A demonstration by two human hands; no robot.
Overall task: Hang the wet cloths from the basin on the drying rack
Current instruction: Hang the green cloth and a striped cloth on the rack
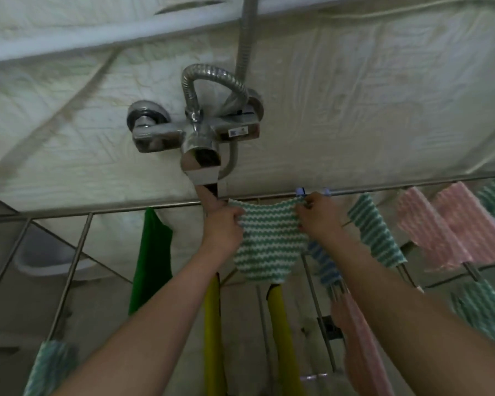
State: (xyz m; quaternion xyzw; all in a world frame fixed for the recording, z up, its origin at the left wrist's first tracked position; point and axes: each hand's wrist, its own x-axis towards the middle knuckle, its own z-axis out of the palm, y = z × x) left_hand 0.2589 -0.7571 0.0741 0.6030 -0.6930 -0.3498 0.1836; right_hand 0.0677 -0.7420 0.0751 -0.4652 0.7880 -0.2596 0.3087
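Green-striped cloth (269,241) draped over rack's far rail (112,210), below tap (196,135). Left hand (222,224) clamped on its left top corner, right hand (317,214) pinching its right. Green cloth (150,258) hanging left, pink cloths (446,227) right.

Cream textured wall (355,110) (chrome tap (196,135))

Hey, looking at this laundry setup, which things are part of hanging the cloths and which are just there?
Part of the job:
left hand and right hand, both gripping the green wavy cloth
rack bar
pink cloths, already hung

Just there:
shower tap
metal hose
white pipe
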